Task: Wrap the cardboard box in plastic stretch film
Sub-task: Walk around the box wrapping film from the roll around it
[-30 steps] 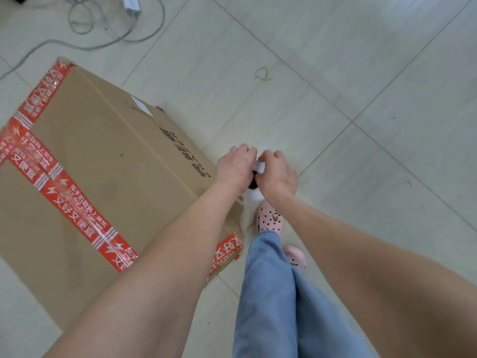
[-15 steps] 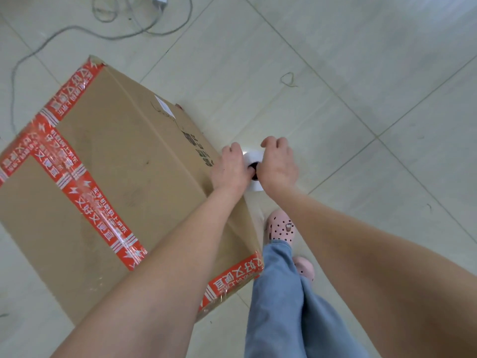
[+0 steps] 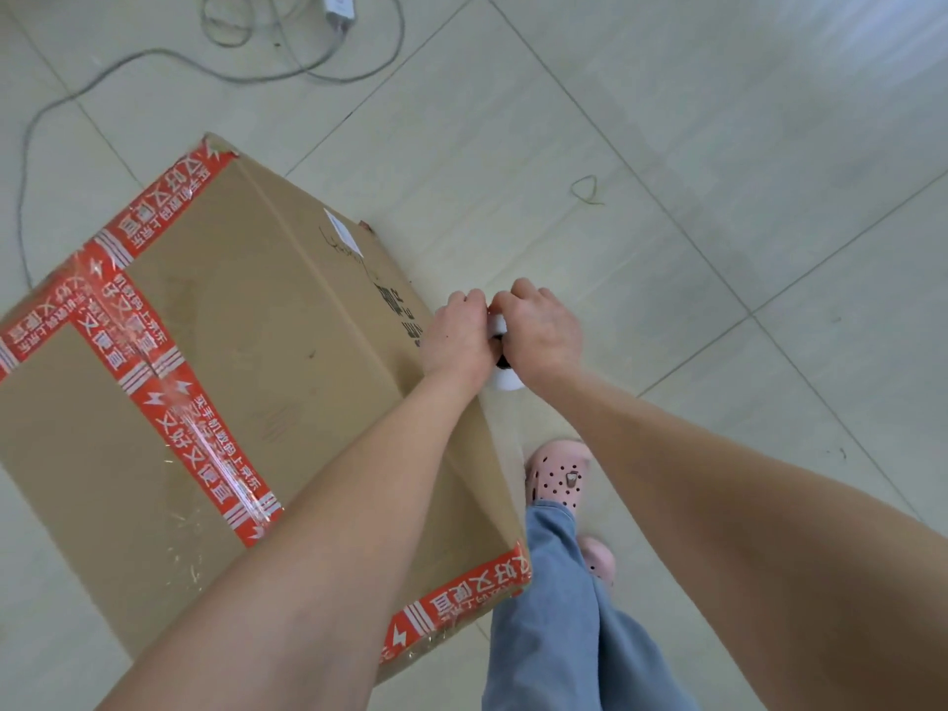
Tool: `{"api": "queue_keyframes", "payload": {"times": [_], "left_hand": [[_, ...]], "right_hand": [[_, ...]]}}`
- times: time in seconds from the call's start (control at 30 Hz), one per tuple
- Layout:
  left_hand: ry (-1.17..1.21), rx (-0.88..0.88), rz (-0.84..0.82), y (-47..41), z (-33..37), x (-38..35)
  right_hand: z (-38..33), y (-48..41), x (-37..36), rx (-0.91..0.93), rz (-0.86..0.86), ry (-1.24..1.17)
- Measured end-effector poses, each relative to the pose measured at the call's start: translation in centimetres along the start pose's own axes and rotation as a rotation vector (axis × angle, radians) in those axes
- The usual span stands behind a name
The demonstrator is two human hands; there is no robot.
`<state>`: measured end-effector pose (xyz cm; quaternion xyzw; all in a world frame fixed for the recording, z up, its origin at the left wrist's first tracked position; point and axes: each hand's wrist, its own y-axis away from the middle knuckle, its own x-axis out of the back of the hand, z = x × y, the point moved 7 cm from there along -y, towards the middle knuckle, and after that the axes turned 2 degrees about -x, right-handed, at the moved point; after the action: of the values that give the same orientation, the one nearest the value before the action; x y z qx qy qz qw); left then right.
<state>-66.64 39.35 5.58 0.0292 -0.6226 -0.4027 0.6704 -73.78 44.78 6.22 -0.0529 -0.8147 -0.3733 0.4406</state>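
Observation:
A big brown cardboard box sealed with red printed tape stands on the tiled floor at the left. Beside its right side I hold a white stretch-film roll upright, mostly hidden by my hands. My left hand grips the roll from the box side and my right hand grips it from the other side, fingers curled over its top. A clear sheet of film stretches from the roll back along the box's right face toward its near corner.
My legs in blue jeans and pink clogs stand right of the box's near corner. A grey cable with a white adapter lies on the floor behind the box. A small wire loop lies further right.
The view has shifted so the box sits lower and more to the right in the frame. My hands with the roll have moved forward along the box's right side, and the film trails longer behind them.

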Motion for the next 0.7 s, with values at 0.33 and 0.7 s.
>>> {"api": "queue_keyframes", "payload": {"times": [0.33, 0.7], "left_hand": [[0.029, 0.099, -0.039, -0.6, -1.9, 1.5], [0.011, -0.051, 0.018, -3.0, -0.7, 2.2]], "right_hand": [[-0.3, -1.4, -0.4, -0.255, -0.030, -0.192], [-1.6, -3.5, 0.9, -0.054, -0.025, -0.051]]}}
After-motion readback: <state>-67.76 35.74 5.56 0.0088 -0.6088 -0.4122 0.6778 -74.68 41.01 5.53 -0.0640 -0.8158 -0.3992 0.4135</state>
